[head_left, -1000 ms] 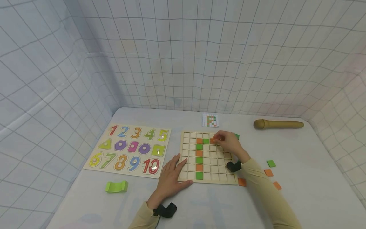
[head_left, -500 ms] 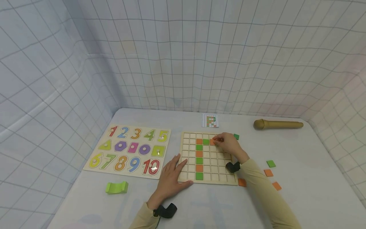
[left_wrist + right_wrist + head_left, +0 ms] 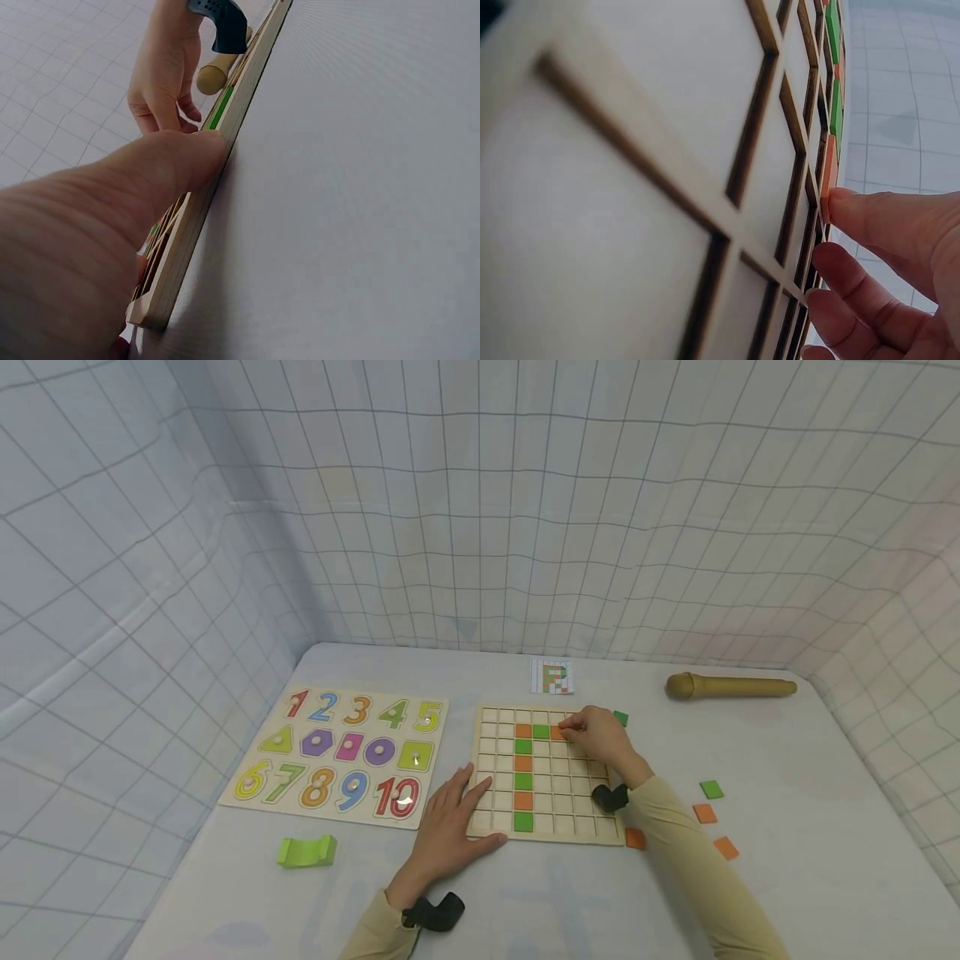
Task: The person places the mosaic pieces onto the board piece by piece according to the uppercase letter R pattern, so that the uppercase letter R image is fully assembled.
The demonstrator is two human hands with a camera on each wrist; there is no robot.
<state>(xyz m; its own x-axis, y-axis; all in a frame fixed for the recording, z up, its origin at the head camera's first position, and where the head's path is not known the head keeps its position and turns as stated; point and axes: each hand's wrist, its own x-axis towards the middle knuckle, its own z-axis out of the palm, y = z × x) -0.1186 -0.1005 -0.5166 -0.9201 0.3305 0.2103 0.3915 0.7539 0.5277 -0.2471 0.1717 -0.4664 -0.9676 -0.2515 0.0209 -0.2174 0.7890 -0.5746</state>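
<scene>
At the fingertips (image 3: pixel 841 201) of the right hand (image 3: pixel 603 737), we find an orange tile (image 3: pixel 557 732) lying in the second row from the far edge of the wooden grid board (image 3: pixel 573 837). The fingers are bent and touch the tile; we cannot tell whether they pinch it or only press it. Immediately left of it sits a green tile (image 3: pixel 541 732), then the far end of a column of alternating orange and green tiles (image 3: pixel 522 763) that runs to the near row.

The right hand and wrist cover several right-side cells, and the forearm enters from the near right. The left hand (image 3: pixel 446 827) is spread and released, palm down across the near left corner of the board, thumb along the near edge.

Around the board we note a loose green tile (image 3: pixel 621 718) just beyond the right hand, a loose orange tile (image 3: pixel 635 838) beside the near right corner, and three more tiles (image 3: pixel 705 813) farther right. Beyond the far edge lies a pattern card (image 3: pixel 551 677); far right, a tan toy microphone (image 3: pixel 731 686). To the left lies a number-and-shape puzzle (image 3: pixel 330 768), its near right corner beside the left hand; nearer, a green cradle-shaped block (image 3: pixel 307 853).
</scene>
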